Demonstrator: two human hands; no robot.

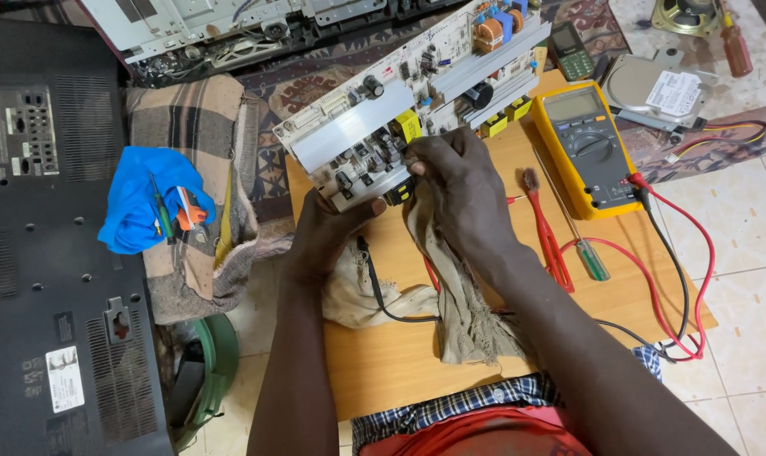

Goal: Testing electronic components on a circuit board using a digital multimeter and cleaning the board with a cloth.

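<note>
The circuit board lies tilted on the wooden tabletop, just left of the yellow meter. The left hand grasps its near edge to steady it. The right hand pinches a rag against it, as if wiping.

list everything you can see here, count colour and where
circuit board: 1, white with silver heat sinks, tilted over the wooden board's far edge
rag: 1, beige, draped under the right hand
wooden board: 1, tan, across the lap
multimeter: 1, yellow, right of the circuit board, red and black leads attached
red brush: 1, right of the hands
screwdriver: 1, green handle, beside the brush
blue cloth: 1, left, on a checked cloth
TV back cover: 1, black, far left
left hand: steadies the board's near edge
right hand: fingers on the board
</note>
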